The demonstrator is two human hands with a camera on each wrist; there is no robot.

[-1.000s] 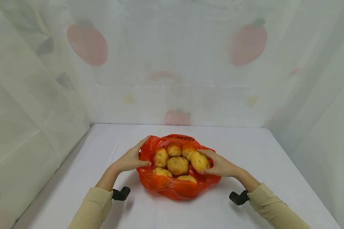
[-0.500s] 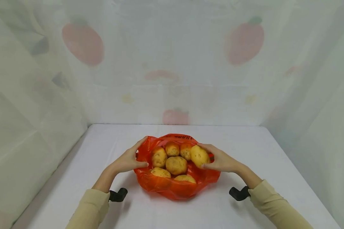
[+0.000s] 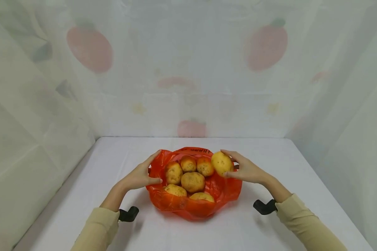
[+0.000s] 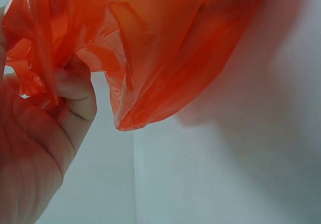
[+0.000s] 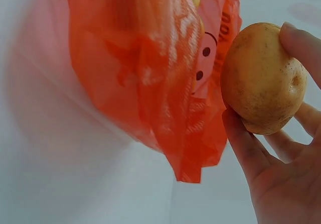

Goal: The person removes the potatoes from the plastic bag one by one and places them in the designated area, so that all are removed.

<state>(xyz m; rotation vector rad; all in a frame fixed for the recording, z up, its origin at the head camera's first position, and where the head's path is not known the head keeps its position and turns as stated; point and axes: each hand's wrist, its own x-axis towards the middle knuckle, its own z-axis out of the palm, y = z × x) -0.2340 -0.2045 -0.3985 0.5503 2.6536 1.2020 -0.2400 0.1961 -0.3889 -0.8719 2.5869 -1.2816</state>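
A red plastic bag (image 3: 188,211) lies open on the table with several potatoes inside, one potato (image 3: 193,182) in the middle of the group. My left hand (image 3: 140,176) grips the bag's left edge; in the left wrist view the thin plastic (image 4: 165,48) is bunched between the thumb and fingers of that hand (image 4: 35,143). At the bag's right edge my right hand (image 3: 246,169) holds a potato (image 3: 221,163) between thumb and fingertips. The right wrist view shows this potato (image 5: 263,78) raised beside the bag's rim, and dark lettering on the bag (image 5: 120,73).
The white tabletop (image 3: 188,237) extends around the bag on every side. Pale curtains with faint fruit prints stand behind the table (image 3: 188,69) and along its left and right sides.
The right hand has raised its potato from the bag's right part up to the rim, at the back right. The left hand keeps its grip on the bag's left edge.
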